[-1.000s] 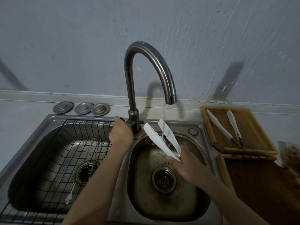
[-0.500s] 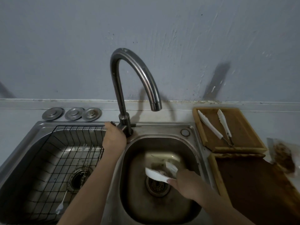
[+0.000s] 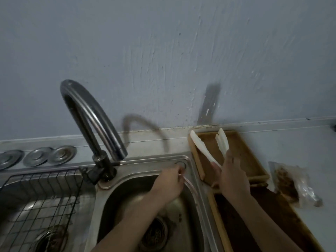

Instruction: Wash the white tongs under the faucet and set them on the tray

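The right hand (image 3: 231,179) holds the white tongs (image 3: 209,150) over the wooden tray (image 3: 254,166), fingers curled round the joined end while the two arms splay up and away toward the wall. One arm reaches past the tray's left rim near its back corner; the other ends over the tray's back edge. Whether the tongs touch the tray floor cannot be told, since the hand hides the lower end. The left hand (image 3: 170,184) rests at the back right corner of the right sink (image 3: 116,190) basin, its fingertips at the rim beside the small round cap; it is blurred, and whether the fingers curl on anything cannot be told. The faucet (image 3: 94,120) arches over the divider, its spout ending above the basin's back edge, well clear of both hands. A second, darker tray (image 3: 263,224) lies nearer the person, touching the first. Right of both trays lies a clear bag (image 3: 291,180) on the counter. A wire rack (image 3: 40,202) sits in the left basin.
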Demonstrator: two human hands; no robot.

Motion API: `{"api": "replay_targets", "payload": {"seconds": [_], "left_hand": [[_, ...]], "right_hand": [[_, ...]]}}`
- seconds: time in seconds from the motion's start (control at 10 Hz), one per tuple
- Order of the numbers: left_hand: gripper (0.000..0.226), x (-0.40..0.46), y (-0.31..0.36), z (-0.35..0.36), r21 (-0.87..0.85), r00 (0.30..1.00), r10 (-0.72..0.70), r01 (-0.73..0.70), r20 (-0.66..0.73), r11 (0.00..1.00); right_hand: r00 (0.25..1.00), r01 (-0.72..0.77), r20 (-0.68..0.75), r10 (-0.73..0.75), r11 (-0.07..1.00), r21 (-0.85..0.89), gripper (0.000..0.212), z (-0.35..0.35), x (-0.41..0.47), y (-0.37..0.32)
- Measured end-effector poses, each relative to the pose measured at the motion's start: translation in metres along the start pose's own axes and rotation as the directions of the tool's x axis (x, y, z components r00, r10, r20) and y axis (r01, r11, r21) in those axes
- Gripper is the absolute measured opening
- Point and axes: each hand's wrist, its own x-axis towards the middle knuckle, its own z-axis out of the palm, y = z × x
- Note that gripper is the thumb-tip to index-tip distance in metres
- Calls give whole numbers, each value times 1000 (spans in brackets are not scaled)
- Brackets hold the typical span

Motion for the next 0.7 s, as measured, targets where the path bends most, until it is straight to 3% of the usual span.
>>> {"api": "replay_targets", "payload": {"seconds": [0.1,0.3,0.5,0.6,0.7], "left_hand": [[39,24,11,23,294,985,166,-174,51,940],[52,58,18,54,468,958,188,-272,218,841],[51,66,11,61,416,961,180,-254,210,873],[61,66,10,58,374,953,192,-270,233,887],[86,58,13,50,72,955,149,-172,258,982]], "right_hand": [[998,-58,4,58,996,-69,67,0,21,20],[992,-102,56,110,985,-140,66,13,53,38],[987,-119,88,135,978,-173,71,26,70,45],[988,-122,70,135,978,-169,73,29,71,47],[996,-74,28,81,976,-205,67,29,68,48]]}}
